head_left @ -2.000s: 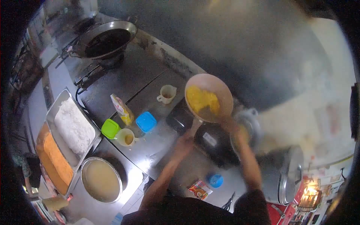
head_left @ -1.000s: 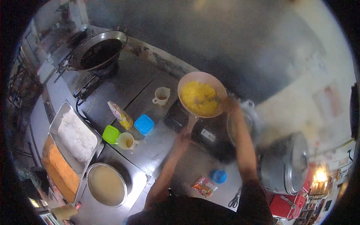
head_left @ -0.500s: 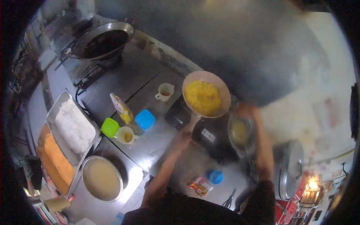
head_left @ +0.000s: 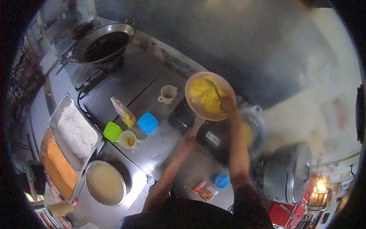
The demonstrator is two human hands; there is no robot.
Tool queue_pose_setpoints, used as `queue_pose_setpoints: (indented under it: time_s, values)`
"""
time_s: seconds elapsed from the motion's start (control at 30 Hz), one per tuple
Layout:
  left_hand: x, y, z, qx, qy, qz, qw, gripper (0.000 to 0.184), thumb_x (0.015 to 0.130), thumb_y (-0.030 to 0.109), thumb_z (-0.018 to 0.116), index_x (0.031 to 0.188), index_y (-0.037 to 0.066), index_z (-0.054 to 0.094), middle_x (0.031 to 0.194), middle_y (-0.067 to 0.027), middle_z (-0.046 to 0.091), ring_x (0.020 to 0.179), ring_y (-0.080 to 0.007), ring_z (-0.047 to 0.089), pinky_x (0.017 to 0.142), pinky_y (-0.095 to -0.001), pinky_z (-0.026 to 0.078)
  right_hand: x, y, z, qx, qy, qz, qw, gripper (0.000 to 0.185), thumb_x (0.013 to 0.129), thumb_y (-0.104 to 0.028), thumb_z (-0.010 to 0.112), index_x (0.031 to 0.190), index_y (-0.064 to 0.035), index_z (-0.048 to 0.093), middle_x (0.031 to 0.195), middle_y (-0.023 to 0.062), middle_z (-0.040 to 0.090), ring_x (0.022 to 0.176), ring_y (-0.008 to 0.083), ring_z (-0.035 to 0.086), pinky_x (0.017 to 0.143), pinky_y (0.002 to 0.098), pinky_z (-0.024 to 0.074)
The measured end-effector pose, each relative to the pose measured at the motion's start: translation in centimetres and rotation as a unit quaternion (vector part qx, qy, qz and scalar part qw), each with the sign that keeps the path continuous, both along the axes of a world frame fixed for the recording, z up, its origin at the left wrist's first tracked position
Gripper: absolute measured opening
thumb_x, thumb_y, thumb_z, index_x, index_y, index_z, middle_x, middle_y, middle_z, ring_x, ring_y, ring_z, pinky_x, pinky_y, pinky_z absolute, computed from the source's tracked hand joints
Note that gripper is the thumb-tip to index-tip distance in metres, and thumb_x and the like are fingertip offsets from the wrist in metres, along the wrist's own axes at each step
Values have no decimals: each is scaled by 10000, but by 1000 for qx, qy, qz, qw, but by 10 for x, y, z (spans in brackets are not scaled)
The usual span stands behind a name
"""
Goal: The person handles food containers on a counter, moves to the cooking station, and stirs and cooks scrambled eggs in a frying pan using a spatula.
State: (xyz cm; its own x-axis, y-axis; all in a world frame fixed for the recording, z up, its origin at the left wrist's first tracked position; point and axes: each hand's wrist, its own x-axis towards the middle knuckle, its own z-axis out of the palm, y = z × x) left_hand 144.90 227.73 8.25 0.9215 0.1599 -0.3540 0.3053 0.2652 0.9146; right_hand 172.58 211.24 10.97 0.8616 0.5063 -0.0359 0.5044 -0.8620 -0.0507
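My left hand (head_left: pixel 186 140) is wrapped round the handle (head_left: pixel 198 124) of a pale pinkish frying pan (head_left: pixel 230 88). The pan sits over a black stove (head_left: pixel 211 147) and holds soft yellow food (head_left: pixel 199 90) that looks like scrambled egg. My right hand (head_left: pixel 228 107) is closed at the pan's right side on a slim brownish spatula (head_left: pixel 216 87), whose far end lies in the food; its exact shape is blurred. Right of my right forearm stands a metal pot (head_left: pixel 259 116) with yellowish contents, partly hidden by the arm.
Left are a white cup (head_left: pixel 130 142), green lid (head_left: pixel 112 131), blue lid (head_left: pixel 148 123), another cup (head_left: pixel 167 94) and trays of white (head_left: pixel 76 129) and orange powder (head_left: pixel 61 164). A wok (head_left: pixel 131 34) stands far back, a large lidded pot (head_left: pixel 282 171) at right. Steam blurs the upper right.
My right hand has moved left from above the metal pot to the pan, and the spatula is now in the yellow food. My left hand stays on the handle.
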Motion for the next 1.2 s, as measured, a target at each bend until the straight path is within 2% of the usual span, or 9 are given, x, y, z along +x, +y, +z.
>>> queue_pose_setpoints:
  time_s: [0.3, 0.5, 0.63, 0.7, 0.73, 0.83, 0.93, 1.13, 1.2]
  values:
    - [0, 3, -7, 84, -21, -47, 995, 490, 946, 128, 542, 1418, 27, 456, 1244, -161, 615, 1079, -246, 604, 917, -381, 482, -22, -36, 24, -54, 39, 22, 998, 349, 878, -283, 598, 1171, -108, 672, 1077, 193, 678, 996, 350, 652, 893, 482, 503]
    - [11, -19, -138, 186, -89, -49, 977, 494, 955, 244, 573, 1394, 38, 478, 1303, -213, 569, 1127, -304, 579, 949, -396, 479, -22, 6, 0, 9, 17, 75, 997, 350, 878, -279, 597, 1175, -106, 668, 1076, 197, 677, 992, 349, 653, 889, 479, 506]
    - [21, -19, -140, 179, -112, -94, 973, 510, 942, 253, 601, 1390, 36, 489, 1313, -214, 575, 1124, -314, 579, 989, -422, 455, -20, -47, 56, -90, 63, 58, 992, 351, 879, -277, 596, 1177, -105, 666, 1075, 199, 676, 989, 349, 653, 886, 478, 508]
    - [21, -33, -166, -158, -67, 82, 982, 523, 923, 240, 618, 1389, 35, 499, 1299, -211, 599, 1150, -343, 571, 1049, -419, 408, -6, -82, 92, -173, 88, 14, 981, 351, 879, -275, 596, 1179, -105, 665, 1075, 200, 675, 987, 349, 653, 885, 477, 509]
    - [24, -31, -172, -160, -68, 86, 981, 523, 923, 240, 618, 1389, 35, 499, 1299, -211, 599, 1150, -343, 571, 1049, -419, 408, -6, -92, 99, -206, 94, -4, 974, 351, 880, -275, 596, 1179, -104, 664, 1075, 201, 675, 987, 349, 653, 885, 476, 509]
    - [25, -19, -165, 270, -86, -29, 959, 511, 940, 231, 598, 1400, 35, 490, 1297, -195, 601, 1169, -354, 560, 1038, -433, 413, -29, -92, 85, -218, 102, -32, 970, 352, 880, -273, 595, 1181, -104, 663, 1075, 203, 674, 984, 349, 654, 883, 475, 511]
    - [20, -26, -149, 10, -81, 30, 996, 519, 945, 216, 580, 1419, 37, 467, 1361, -222, 544, 1241, -373, 524, 1047, -451, 402, -63, -52, 38, -90, 79, 7, 993, 352, 881, -271, 594, 1183, -103, 661, 1074, 204, 673, 982, 348, 654, 881, 473, 512]
    - [20, -16, -113, -92, -66, 60, 992, 508, 949, 208, 569, 1418, 46, 464, 1361, -250, 524, 1235, -361, 526, 1026, -464, 412, -4, 2, 7, 18, 13, 7, 1000, 354, 882, -267, 593, 1187, -101, 657, 1073, 208, 672, 978, 348, 655, 877, 470, 515]
    - [15, -13, -149, 309, -135, -6, 942, 497, 956, 209, 563, 1417, 51, 467, 1287, -216, 573, 1162, -305, 557, 964, -437, 449, 9, 8, 5, 25, 13, -1, 1000, 354, 882, -266, 593, 1188, -100, 656, 1073, 209, 671, 976, 348, 655, 876, 469, 516]
